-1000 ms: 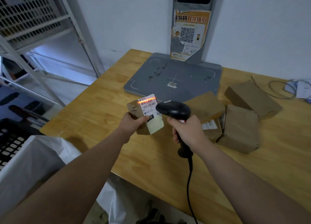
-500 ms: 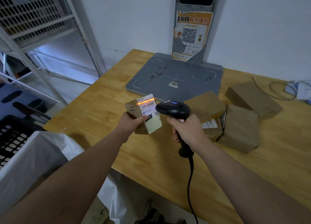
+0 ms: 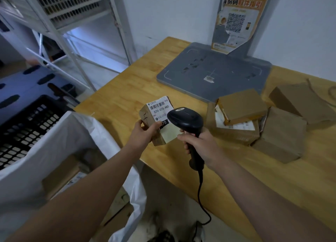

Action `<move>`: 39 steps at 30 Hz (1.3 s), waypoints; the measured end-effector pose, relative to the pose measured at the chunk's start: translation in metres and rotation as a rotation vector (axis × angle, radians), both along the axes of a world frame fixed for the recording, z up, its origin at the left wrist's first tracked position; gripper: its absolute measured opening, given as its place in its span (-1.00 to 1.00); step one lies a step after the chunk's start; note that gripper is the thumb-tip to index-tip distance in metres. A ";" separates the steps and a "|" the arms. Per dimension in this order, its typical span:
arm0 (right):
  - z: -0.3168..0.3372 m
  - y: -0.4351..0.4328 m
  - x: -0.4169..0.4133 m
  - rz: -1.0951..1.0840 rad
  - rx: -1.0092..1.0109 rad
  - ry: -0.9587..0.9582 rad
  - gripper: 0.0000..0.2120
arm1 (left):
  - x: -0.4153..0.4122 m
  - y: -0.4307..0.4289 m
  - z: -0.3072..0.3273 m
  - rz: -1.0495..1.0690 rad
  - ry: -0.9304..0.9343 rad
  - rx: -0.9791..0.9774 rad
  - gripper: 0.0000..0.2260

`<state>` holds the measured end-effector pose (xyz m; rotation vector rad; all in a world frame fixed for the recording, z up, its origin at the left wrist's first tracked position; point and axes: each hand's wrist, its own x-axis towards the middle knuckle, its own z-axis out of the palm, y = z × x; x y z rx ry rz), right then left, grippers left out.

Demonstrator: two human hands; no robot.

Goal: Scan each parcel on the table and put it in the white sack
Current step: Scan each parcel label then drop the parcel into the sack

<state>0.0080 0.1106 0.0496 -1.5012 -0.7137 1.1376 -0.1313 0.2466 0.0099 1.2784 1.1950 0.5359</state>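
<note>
Bare hands [image 3: 144, 133], bare forearms [image 3: 101, 183]

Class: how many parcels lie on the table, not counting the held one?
4: top parcel stacked on labelled parcel, large parcel right of them, far parcel behind it. Others may be hidden.

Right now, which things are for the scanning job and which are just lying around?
For the job: held parcel, left hand, scanner, right hand, waiting parcels, white sack.
Lying about: grey pad, orange poster, black crate, metal rack.
</note>
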 end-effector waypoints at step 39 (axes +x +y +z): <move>-0.104 0.023 -0.238 -0.218 -0.242 -0.538 -0.74 | -0.336 -0.005 -0.081 -0.653 1.164 0.467 -0.03</move>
